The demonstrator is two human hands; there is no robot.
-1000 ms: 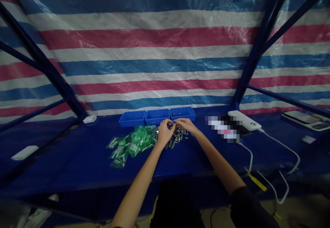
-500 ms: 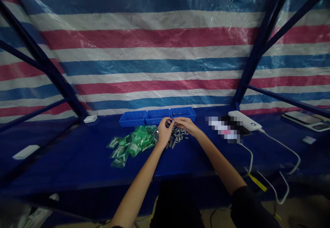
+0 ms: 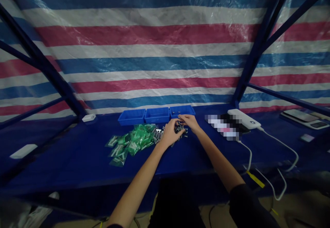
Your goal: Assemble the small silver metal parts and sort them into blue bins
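Note:
My left hand is over a pile of small metal screws or bolts, thumb and fingers curved apart around part of it. Just to the right and farther back, my right hand has its fingertips pinched together. Whatever they hold, if anything, is too small to make out. Left of my left hand lie longer metal pieces, beside a heap of small green-tinted plastic bags with metal parts inside. Behind the pile is the right blue tray, with a few small screws in it.
The middle blue tray and left blue tray stand in the same row. Right of my hands are a blurred-out phone and a white power bank with a white cable. Blue metal posts frame a striped sheet.
My left hand has moved right and lowered onto the screw pile, its thumb and fingers spreading. The right hand has shifted slightly right, apart from the left. The view has tilted slightly.

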